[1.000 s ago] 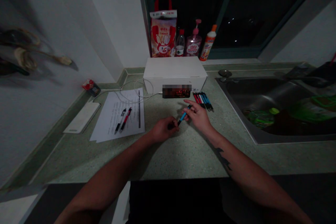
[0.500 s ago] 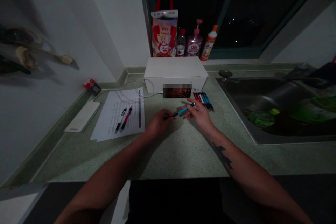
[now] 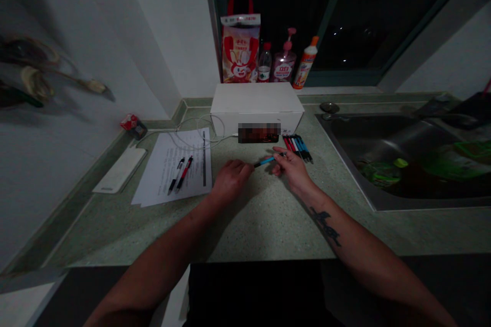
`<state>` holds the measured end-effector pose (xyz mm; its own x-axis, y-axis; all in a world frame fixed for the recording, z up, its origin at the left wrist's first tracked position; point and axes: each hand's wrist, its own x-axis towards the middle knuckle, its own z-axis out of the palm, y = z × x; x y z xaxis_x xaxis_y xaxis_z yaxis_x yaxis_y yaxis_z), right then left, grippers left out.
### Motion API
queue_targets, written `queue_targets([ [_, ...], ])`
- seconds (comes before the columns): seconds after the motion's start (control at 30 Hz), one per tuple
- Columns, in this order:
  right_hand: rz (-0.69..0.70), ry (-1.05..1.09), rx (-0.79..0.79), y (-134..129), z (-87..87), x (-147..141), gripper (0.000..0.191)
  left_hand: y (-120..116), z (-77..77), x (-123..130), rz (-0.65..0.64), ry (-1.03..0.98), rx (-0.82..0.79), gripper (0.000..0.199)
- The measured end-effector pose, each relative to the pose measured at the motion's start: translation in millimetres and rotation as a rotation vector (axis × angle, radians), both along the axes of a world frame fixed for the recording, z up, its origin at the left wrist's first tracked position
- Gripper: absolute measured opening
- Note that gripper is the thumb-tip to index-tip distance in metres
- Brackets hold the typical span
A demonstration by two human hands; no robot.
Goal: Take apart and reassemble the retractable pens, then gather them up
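A blue and black pen is held level above the counter between my two hands. My left hand is closed on its dark end, the fingertips partly hidden behind the knuckles. At the other end, the thumb and fingers of my right hand pinch the pen. Just beyond the right hand lies a row of several pens, red, white, blue and black. Two more, a red and black pen and a white and black pen, rest on printed paper sheets to the left.
A phone leans against a white box, with a white cable running left to a white power bank-like slab. A metal sink lies right. Several bottles and a red-handled bag stand behind the box.
My left hand has turned so its back faces up more, and the pen's dark end is now more covered. The right hand has barely shifted, still holding the pen.
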<state>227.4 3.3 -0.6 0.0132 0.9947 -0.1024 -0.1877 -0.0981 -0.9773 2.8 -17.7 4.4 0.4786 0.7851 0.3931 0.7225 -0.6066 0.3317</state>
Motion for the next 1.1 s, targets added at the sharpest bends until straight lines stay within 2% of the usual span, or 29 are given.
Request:
queue_targets([
  [0.07,-0.007,0.016,-0.017,0.5,0.4,0.1,0.062,-0.5,-0.1,-0.1,-0.009,-0.014,0.005,0.020],
  [0.17,-0.007,0.022,-0.020,1.9,2.0,0.2,0.063,-0.8,-2.6,1.9,0.081,-0.099,-0.063,0.015],
  [0.3,0.131,0.016,0.009,0.6,3.2,-2.6,0.058,0.6,-9.9,4.4,0.187,-0.292,-0.239,0.010],
  [0.37,0.227,-0.015,0.017,-1.3,0.4,-6.0,0.051,1.0,-13.3,5.2,0.168,-0.337,-0.314,0.008],
  [0.43,0.296,-0.064,0.026,-1.9,-4.5,-8.9,0.047,0.3,-14.8,6.2,0.092,-0.317,-0.353,0.007],
  [0.5,0.305,-0.138,0.055,0.4,-9.5,-8.3,0.046,-1.4,-14.3,7.5,0.018,-0.278,-0.357,0.008],
  [0.57,0.207,-0.270,0.123,5.8,-11.7,-1.0,0.047,-2.9,-12.8,8.2,-0.009,-0.270,-0.347,0.011],
  [0.67,-0.093,-0.665,0.285,17.4,-7.0,23.3,0.046,-2.2,-11.5,6.7,0.002,-0.297,-0.337,0.020],
  [0.7,-0.175,-0.828,0.310,21.2,-3.9,33.6,0.045,-1.1,-11.6,5.5,0.013,-0.299,-0.337,0.023],
  [0.77,-0.266,-1.085,0.264,28.1,2.4,53.9,0.045,1.6,-12.4,2.7,0.035,-0.284,-0.339,0.027],
  [0.9,-0.340,-1.382,0.076,37.8,6.8,80.0,0.043,4.6,-13.1,-0.6,0.043,-0.252,-0.335,0.029],
  [1.1,-0.334,-1.459,0.018,45.7,-0.3,82.7,0.040,3.2,-11.3,0.8,0.048,-0.206,-0.337,0.030],
])
